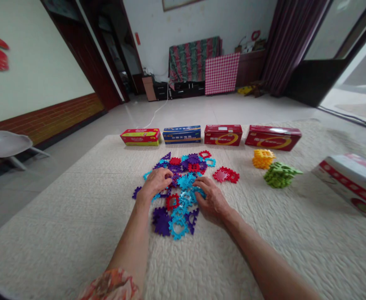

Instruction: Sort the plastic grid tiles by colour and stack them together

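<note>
A loose pile of notched plastic building pieces lies on the pale quilted cover, with light blue pieces [185, 199], purple pieces [161, 221] and a red square piece [172, 202] mixed together. At the pile's left side, my left hand [154, 182] has its fingers bent and closed beside a purple piece [176, 180]; whatever is between the fingertips is hidden. My right hand [212, 201] reaches in from the right, its thumb and fingers closed around a light blue piece [199, 191] at the pile's edge. Several red pieces [226, 174] lie apart, just beyond that hand.
Along the far side stand a red-and-yellow box [141, 137], a blue box [182, 135] and two dark red boxes [223, 136]. Stacked yellow pieces [263, 158] and green pieces [279, 175] are to the right, near a white-and-red carton [353, 183]. A white stool [8, 141] is far left.
</note>
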{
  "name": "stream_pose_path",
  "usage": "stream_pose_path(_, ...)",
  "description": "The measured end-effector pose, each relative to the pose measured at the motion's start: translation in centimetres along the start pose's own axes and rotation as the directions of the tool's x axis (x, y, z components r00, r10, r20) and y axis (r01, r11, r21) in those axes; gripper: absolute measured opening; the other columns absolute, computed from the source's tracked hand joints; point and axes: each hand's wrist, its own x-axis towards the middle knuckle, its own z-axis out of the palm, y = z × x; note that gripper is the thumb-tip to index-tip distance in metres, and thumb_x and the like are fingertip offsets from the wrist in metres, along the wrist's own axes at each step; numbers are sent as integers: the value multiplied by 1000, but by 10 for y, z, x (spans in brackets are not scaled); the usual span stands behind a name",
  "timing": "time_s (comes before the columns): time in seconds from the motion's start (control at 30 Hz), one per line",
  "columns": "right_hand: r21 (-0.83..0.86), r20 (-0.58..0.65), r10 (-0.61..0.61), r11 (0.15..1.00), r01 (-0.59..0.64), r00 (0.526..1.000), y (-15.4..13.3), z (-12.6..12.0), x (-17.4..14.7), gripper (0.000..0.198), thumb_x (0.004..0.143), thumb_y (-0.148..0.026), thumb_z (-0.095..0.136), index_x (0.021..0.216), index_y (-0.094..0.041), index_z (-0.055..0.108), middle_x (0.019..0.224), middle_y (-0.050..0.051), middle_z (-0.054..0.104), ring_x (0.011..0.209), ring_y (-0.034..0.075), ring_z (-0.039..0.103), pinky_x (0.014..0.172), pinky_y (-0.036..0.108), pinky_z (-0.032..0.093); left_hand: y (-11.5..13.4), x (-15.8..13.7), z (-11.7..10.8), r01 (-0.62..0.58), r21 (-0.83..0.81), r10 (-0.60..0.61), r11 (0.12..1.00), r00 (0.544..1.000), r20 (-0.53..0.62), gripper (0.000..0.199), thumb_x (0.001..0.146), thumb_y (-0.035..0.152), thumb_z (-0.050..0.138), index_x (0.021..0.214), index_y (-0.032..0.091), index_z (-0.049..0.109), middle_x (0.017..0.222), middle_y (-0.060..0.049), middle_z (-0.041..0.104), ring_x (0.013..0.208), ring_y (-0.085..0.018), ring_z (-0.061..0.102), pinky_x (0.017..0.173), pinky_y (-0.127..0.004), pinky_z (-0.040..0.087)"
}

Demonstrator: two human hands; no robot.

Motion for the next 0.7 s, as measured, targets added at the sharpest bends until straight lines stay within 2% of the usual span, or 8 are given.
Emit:
stream_pose_path(0.13, -42, 29, -4, 999, 5, 1000, 1, 1, 0, 32, 80, -11, 54, 108, -21, 63, 119, 11, 60, 109, 25, 57, 96, 42, 47, 9, -5, 16, -162, 65, 158, 985, 986, 61, 39, 72, 21, 67, 111, 23, 67, 110, -5, 67, 106, -23, 60, 98, -35, 45)
stream_pose_path(0.2, -38, 24, 5, 999, -4, 1000, 1, 1, 0, 32, 80, -11, 54, 108, -22, 64, 118, 11, 61, 108, 24, 57, 96, 42, 47, 11, -5, 22, -197, 85, 192, 977, 979, 67, 42, 72, 19, 66, 114, 23, 65, 112, -6, 65, 108, -23, 57, 100, -36, 44)
stream_pose_path(0.37, -1, 0, 22, 1000, -22, 1000, 0, 2, 0, 31, 80, -10, 53, 107, -22, 64, 116, 10, 61, 107, 23, 58, 95, 40, 47, 4, 0, 25, -203, 75, 198, 976, 978, 72, 30, 75, 16, 58, 102, 21, 68, 104, -6, 65, 103, -22, 58, 98, -35, 45)
stream_pose_path(0.57, 9, 22, 36, 999, -36, 999, 0, 1, 1, 29, 81, -10, 52, 105, -22, 64, 116, 10, 61, 105, 23, 58, 94, 39, 47, -4, -4, 19, -117, 124, 114, 985, 993, 29, 34, 72, 11, 52, 99, 22, 71, 98, -6, 68, 98, -22, 61, 93, -34, 47)
stream_pose_path(0.7, 12, 8, 31, 999, -31, 999, 2, 2, 1, 29, 80, -10, 53, 104, -22, 64, 115, 9, 61, 105, 23, 58, 94, 39, 47, -1, -4, 9, -96, 109, 87, 989, 993, 84, 21, 74, 17, 54, 81, 23, 74, 81, -3, 69, 80, -19, 62, 81, -29, 48)
